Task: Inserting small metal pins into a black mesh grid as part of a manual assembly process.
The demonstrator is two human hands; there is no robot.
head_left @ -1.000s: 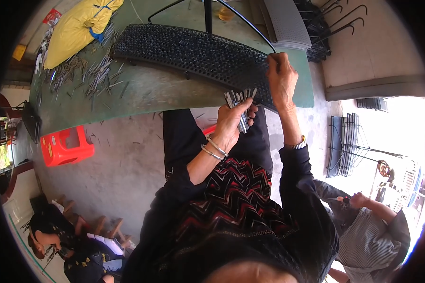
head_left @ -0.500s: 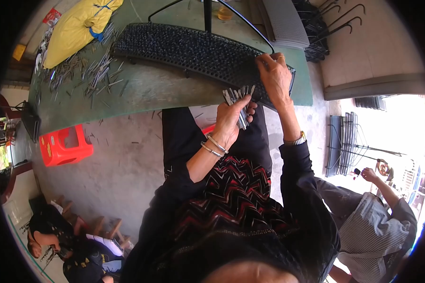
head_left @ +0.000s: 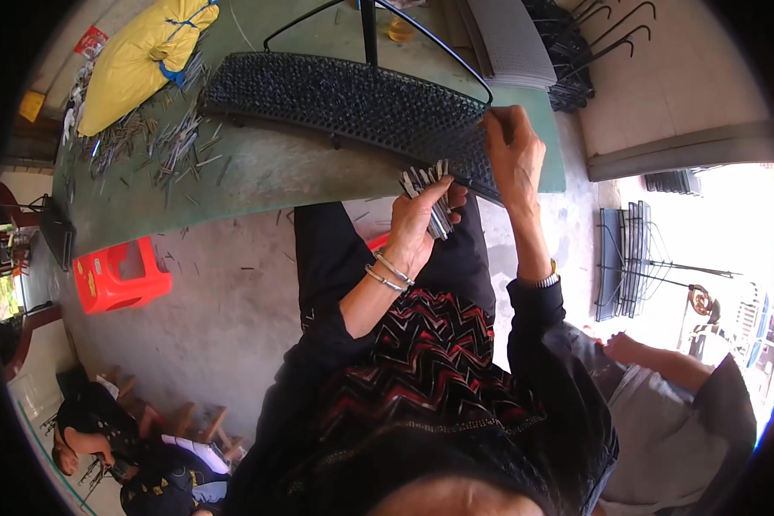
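My left hand [head_left: 414,222] is closed round a bundle of thin silvery metal strips [head_left: 423,179], whose ends stick out above the thumb. Just beyond it lies a long, curved black panel [head_left: 335,101] full of small holes, with black metal rods rising from its far side. Over the panel's right end, my right hand [head_left: 516,159] has its thumb and fingers pinched together. What the pinch holds, if anything, is too small to make out. Many loose strips [head_left: 176,144] lie scattered on the green tabletop [head_left: 275,163], left of the panel.
A yellow sack [head_left: 138,64] rests at the table's far left. Stacked grey sheets [head_left: 512,52] and black hooked rods [head_left: 615,43] are at the far right. A red stool [head_left: 112,297] stands on the floor at left. One person [head_left: 679,421] is close on my right; others are at lower left.
My right hand has shifted slightly right and rolled over, still near the panel's right end. My left hand keeps the strips. The person on the right has lowered and drawn in an arm.
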